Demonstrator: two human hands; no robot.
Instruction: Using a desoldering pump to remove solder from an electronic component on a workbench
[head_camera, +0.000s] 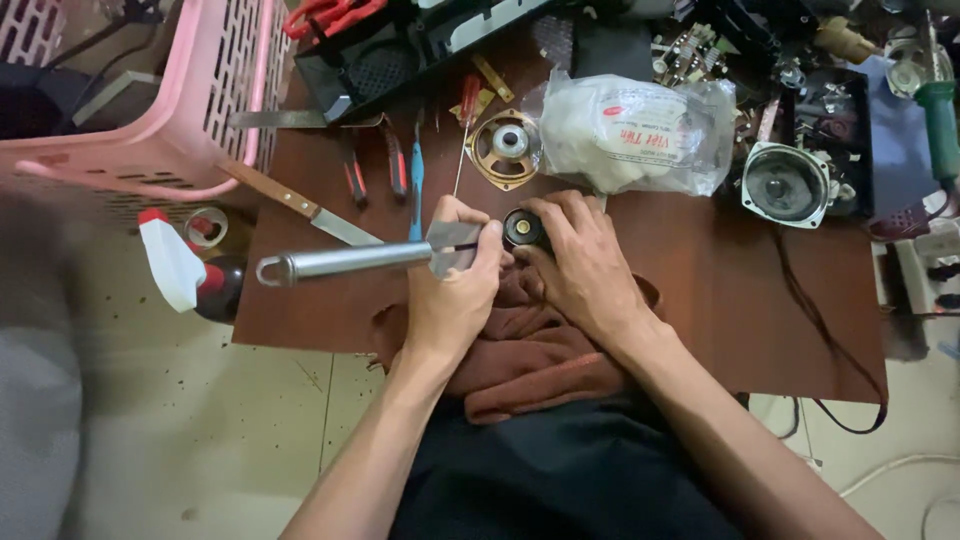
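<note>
Head camera looks down at a brown table (720, 290) crowded with tools and parts. At its near edge the person works on a small round black part (523, 229) with a shiny middle; it sits on top of a rumpled reddish-brown cloth (530, 350). His left hand (455, 290) is wrapped tight around a long silver metal tool (350, 261) with a ring at its far end, fingers curled and pressed together on the fat part of the handle, and the tool's tip points at the round part. His right hand (580, 265) lies over the cloth with the fingers bent around the round part, pinching it by the sides so it stays put. To do this well, I think the right hand should grip firmly so the little part cannot spin or slide on the soft cloth, and the left hand should keep the tool level and go slowly, touching only the middle. The fingertips sit very close to the tool's tip, so they need care. Beyond the hands lie a gold speaker frame (507, 147), a plastic bag of white stuff (640, 135), a red screwdriver (465, 125) and a knife with a wooden handle (300, 203). A pink basket (170, 120) stands at the left.
</note>
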